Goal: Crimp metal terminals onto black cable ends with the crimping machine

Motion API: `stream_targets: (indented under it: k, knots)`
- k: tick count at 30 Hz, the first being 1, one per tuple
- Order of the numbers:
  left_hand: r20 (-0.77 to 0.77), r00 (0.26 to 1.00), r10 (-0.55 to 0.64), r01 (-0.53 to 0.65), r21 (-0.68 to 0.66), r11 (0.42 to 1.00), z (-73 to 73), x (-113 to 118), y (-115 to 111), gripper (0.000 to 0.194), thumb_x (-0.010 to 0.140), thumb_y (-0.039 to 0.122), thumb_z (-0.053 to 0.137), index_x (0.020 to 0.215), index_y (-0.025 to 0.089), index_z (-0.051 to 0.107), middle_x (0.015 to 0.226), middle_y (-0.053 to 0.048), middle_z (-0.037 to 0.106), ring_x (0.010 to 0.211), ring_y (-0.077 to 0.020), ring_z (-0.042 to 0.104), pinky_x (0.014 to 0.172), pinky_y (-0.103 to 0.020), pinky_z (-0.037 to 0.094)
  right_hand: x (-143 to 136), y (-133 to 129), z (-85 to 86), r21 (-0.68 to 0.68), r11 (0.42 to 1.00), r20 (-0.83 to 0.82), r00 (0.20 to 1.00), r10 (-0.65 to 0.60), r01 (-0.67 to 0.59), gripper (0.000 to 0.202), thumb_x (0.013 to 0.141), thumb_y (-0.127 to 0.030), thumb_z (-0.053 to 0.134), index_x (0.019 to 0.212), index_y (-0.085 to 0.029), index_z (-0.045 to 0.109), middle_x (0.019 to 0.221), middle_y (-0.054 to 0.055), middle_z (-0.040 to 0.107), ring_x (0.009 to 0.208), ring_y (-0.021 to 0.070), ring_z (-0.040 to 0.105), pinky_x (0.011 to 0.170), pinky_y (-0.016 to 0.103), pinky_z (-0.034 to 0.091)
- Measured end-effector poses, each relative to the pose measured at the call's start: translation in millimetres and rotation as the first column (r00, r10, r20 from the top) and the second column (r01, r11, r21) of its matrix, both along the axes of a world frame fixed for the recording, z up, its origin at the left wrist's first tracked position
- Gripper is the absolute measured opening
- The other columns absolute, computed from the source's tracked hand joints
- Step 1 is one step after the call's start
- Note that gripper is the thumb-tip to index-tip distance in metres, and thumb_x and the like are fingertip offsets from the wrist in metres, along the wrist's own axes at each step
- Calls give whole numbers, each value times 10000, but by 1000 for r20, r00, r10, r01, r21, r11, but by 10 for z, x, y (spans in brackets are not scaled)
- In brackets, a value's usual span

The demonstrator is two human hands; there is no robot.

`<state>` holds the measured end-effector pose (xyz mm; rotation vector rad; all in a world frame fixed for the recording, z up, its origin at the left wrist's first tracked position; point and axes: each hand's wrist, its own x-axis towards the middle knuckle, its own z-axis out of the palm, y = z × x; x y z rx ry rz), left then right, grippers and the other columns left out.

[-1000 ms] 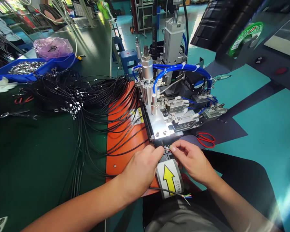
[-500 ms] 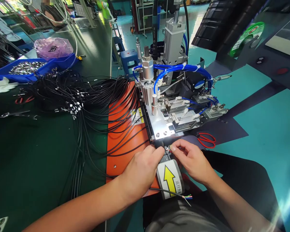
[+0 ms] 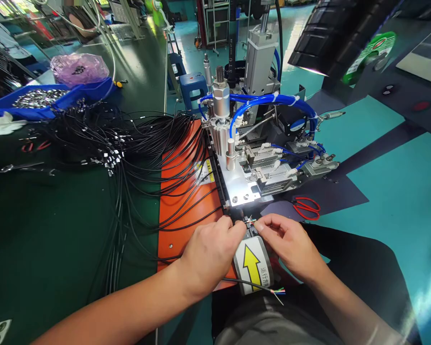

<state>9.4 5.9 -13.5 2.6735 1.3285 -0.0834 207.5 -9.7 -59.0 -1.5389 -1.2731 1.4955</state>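
Observation:
At the front of the metal machine [image 3: 233, 184], my left hand [image 3: 213, 249] is closed around a cable end, its thumb and finger beside a small dark fixture [image 3: 250, 231]. My right hand [image 3: 289, 239] is pinched at the thin coloured wires [image 3: 250, 221] at that fixture, just right of my left fingertips. Below them is a white plate with a yellow arrow [image 3: 252, 266]. A black cable with stripped, coloured wire ends [image 3: 278, 291] lies across the plate. Many black cables [image 3: 179, 191] cross the orange board [image 3: 187, 237] to the machine.
Red-handled scissors [image 3: 307, 208] lie right of the machine. At the left are a blue tray [image 3: 25, 112] of small metal parts, a pink plastic bag [image 3: 79, 69] and a wrench [image 3: 21, 167]. A black hose [image 3: 326, 43] hangs at upper right. A person is in the far background.
My right hand has shifted slightly right, and its fingertips are a little farther from my left thumb. The thin wires show more clearly between my hands.

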Motion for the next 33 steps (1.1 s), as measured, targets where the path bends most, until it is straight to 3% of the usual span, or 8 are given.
stream_targets:
  k: [5,13,18,24,33]
  knots:
    - [12,1000,-2,2,-12,1000,-17,-9,5,125,900,117,467,905,204,557,827,-39,584,718,-216,607,576,-318,493,-37,-23,37,104,995,96,995,-17,7,307,935,-488,564,896,-191,633,797,17,626,725,152,550,639,264,448]
    - [9,1000,6,-5,-57,998,-6,-5,26,150,919,118,439,927,205,561,866,-45,594,764,-229,622,613,-342,514,-49,0,12,288,954,277,961,0,-83,227,981,-397,499,886,-209,585,825,11,611,750,153,562,693,286,435]
    - [0,1000,1,-1,-58,998,-15,0,18,152,896,92,449,902,204,552,846,-38,593,728,-225,615,592,-337,501,-33,36,42,243,968,274,962,-11,-58,232,980,-415,502,921,-217,607,840,10,608,738,149,555,675,278,434]
    - [4,1000,-9,9,-40,999,5,-9,20,137,853,79,485,889,194,549,841,-48,593,722,-208,604,585,-304,477,-54,139,90,360,929,260,966,-12,-85,220,993,-343,486,891,-206,624,953,31,614,862,159,568,766,275,439]
    - [36,999,-5,6,-9,1000,-69,-21,20,156,894,80,444,891,204,539,840,-33,596,720,-216,611,582,-320,489,-72,111,80,420,904,265,964,-37,-80,162,969,-306,540,885,-201,630,858,19,566,750,135,513,671,265,414]
